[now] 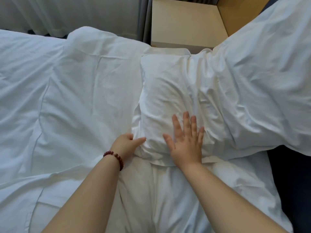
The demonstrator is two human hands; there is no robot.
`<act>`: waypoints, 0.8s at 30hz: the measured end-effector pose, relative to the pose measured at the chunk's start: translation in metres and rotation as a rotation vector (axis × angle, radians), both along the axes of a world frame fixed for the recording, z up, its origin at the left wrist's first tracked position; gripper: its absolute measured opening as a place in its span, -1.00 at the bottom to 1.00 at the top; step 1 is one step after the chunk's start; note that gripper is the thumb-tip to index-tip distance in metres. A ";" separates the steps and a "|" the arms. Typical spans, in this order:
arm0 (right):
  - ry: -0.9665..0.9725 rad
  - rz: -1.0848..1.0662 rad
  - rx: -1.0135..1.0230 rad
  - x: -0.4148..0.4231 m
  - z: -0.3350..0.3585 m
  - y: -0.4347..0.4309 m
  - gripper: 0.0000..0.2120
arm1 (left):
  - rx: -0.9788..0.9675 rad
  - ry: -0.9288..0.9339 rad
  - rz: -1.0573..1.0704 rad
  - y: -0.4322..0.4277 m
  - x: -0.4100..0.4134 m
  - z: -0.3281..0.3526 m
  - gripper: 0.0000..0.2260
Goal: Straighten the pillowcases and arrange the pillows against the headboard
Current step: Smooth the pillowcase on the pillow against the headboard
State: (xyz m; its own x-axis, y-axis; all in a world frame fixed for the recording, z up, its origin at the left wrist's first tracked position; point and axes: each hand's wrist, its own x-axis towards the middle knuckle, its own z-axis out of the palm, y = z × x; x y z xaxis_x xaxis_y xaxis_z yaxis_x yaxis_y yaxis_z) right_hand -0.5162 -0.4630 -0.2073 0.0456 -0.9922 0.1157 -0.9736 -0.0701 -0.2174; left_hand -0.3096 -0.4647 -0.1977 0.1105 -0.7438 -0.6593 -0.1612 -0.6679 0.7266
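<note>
The bed [176,199] fills your view, spread with a rumpled white duvet [75,98]. Past its far edge stand a pale nightstand [185,22] and, to the left of it, a light curtain [67,14].

The pillow [168,98] lies flat on the bed in front of you. Its white pillowcase is creased, and its far end nearly reaches the nightstand. A second pillow [260,81], larger and just as wrinkled, lies along its right side, touching it and overlapping its edge.

Your right hand [186,145] rests palm down on the near right part of the pillow, with the fingers [186,121] straight and spread wide on the cloth. Your left hand [125,142], with a red bead bracelet [116,157] on the wrist, is at the pillow's near left corner. There the thumb and forefinger pinch a fold of the pillowcase. You cannot see how the other fingers of that hand lie, because they are hidden under the hand.
</note>
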 end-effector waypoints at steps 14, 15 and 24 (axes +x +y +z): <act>-1.648 -1.211 0.272 -0.014 -0.003 0.061 -0.45 | -0.018 0.213 0.326 0.074 -0.035 0.003 -0.82; -1.839 -1.221 0.300 -0.020 -0.002 0.055 -0.57 | -0.019 0.229 0.405 0.075 -0.035 0.004 -0.85; -1.698 -1.221 0.330 -0.056 0.009 0.064 -0.90 | 0.024 0.232 0.794 0.064 -0.049 0.017 -0.80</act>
